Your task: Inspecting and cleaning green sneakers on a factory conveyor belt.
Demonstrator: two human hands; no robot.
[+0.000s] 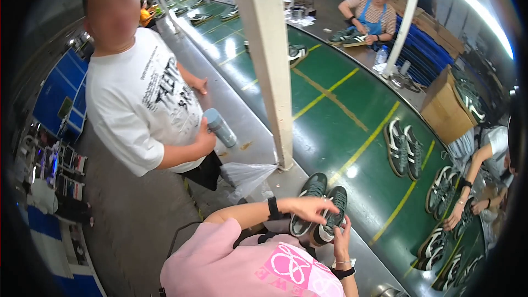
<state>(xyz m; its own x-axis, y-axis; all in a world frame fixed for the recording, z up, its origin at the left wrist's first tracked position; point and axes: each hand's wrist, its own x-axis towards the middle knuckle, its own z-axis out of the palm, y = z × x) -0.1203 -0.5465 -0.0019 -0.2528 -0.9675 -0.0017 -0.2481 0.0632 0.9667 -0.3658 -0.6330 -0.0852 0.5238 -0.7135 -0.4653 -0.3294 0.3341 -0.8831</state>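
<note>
A pair of dark green sneakers stands at the metal edge of the belt, right in front of me. Over them reaches my left hand [314,209], palm down, its fingers stretched out and apart, nearest to the laces. The left sneaker [311,188] lies partly under that hand and wrist. My right hand [342,237] has its fingers around the outer side of the right sneaker [339,197], by the heel. Part of that shoe's middle is hidden by my hands.
The green conveyor belt [330,148] with yellow lines carries more sneaker pairs [403,149] on its right. A white post [269,66] rises beside it. At left a person in white [143,99] holds a grey-blue bottle [220,127]. Co-workers handle shoes across the belt.
</note>
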